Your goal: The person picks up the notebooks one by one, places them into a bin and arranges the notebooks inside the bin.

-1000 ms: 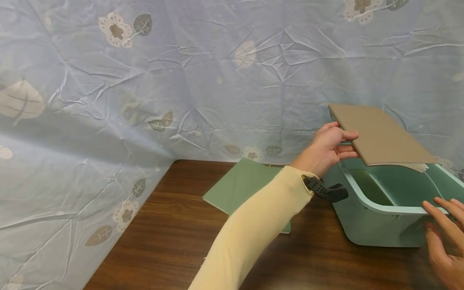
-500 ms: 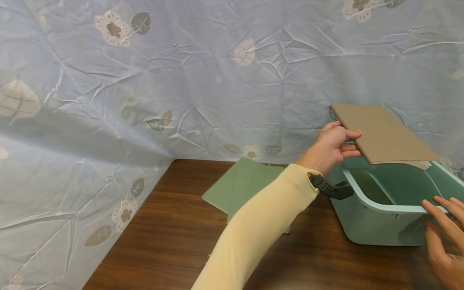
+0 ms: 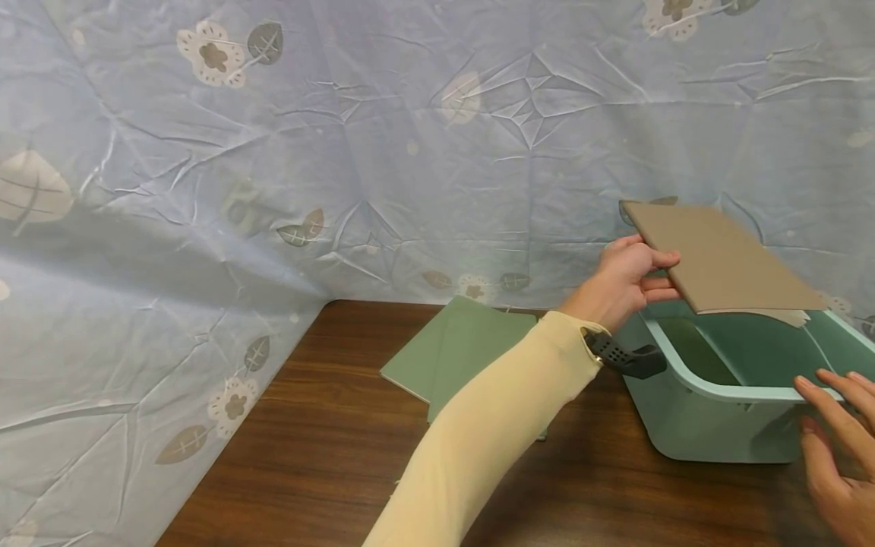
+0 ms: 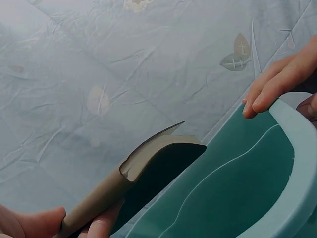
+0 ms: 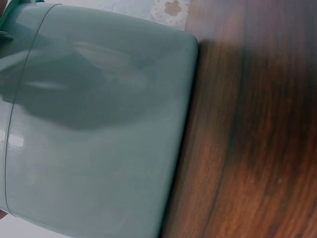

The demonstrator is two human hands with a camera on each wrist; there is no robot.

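- Pinched between thumb and fingers of the left hand (image 3: 630, 272), a tan notebook (image 3: 724, 258) is held by its edge.
- At left, overlapping green notebooks (image 3: 472, 342) are laid on the dark wooden table (image 3: 294, 425).
- Rightward, the tan notebook is held tilted over the open green bin (image 3: 718, 425).
- Farthest right, the bin's rim is gripped by the right hand (image 3: 848, 441).

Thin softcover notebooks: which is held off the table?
The tan softcover notebook, pinched in the left hand; the overlapping green notebooks lie on the brown wood-grain table.
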